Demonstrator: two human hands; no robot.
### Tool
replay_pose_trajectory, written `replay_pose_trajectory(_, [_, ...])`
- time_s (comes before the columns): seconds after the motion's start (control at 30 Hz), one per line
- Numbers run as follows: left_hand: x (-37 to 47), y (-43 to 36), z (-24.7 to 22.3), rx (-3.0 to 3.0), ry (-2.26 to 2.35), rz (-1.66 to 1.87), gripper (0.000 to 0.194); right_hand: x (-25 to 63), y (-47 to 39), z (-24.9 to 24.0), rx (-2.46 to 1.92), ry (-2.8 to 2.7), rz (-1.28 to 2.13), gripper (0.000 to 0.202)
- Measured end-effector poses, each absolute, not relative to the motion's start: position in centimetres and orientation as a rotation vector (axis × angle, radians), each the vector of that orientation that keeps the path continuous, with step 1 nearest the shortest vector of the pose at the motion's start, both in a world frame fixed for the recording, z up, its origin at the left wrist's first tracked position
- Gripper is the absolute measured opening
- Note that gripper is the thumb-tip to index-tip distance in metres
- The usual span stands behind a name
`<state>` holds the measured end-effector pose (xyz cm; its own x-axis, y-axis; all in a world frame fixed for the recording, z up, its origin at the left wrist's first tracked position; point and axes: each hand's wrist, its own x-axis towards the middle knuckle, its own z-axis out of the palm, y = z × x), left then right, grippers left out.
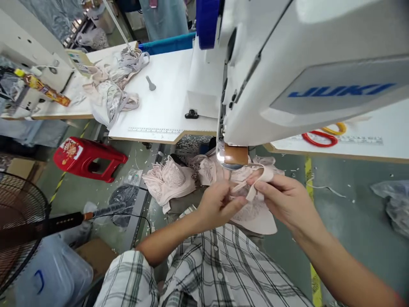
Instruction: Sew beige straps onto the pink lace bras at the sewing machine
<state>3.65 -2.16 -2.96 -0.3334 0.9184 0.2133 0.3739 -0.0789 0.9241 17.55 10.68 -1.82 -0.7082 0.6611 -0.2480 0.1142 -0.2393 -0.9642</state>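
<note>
Pale pink lace bras (172,181) lie across my lap below the sewing machine head (287,85). My left hand (220,202) is closed on a thin pink strap, its thumb and fingers pinched together. Just to its right, my right hand (276,192) pinches the looped end of a pink strap (266,174) between thumb and fingers. Both hands are close together over the lace fabric, below the machine's metal and brown end (234,155). The fingertips of my left hand are partly hidden behind the strap.
More bras (111,91) are piled on the white table (169,81) at the left. A red stool (89,157), a fan (22,213) and a plastic bin (54,273) stand on the left. Red and yellow rings (319,138) lie on the right tabletop. A person (164,19) stands behind.
</note>
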Motion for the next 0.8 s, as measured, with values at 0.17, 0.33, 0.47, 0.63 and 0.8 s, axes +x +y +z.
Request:
replay_pose_trajectory(0.17, [2.3, -1.7, -2.3, 1.799, 1.856, 1.285, 0.033, 15.7, 12.9, -0.3, -0.916, -1.437, 2.198, 0.031])
replay_pose_trajectory(0.33, [-1.4, 0.5, 0.6, 1.828, 1.886, 1.159, 0.029, 14.2, 16.9, 0.4, -0.883, -1.626, 1.986, 0.031])
replay_pose_trajectory(0.47, [-2.1, 1.6, 2.1, 1.55, 1.98, 1.078, 0.027, 12.4, 19.2, 0.2, -0.868, -1.888, 1.645, 0.019])
replay_pose_trajectory(0.63, [-1.9, 1.9, 3.1, 1.451, 1.975, 1.031, 0.028, 9.8, 20.3, 0.5, -0.705, -2.018, 1.231, 0.018])
replay_pose_trajectory(0.8, [-1.8, 1.7, 3.5, 1.502, 1.943, 0.994, 0.028, 8.6, 20.8, 0.2, -0.635, -2.15, 1.052, 0.019])
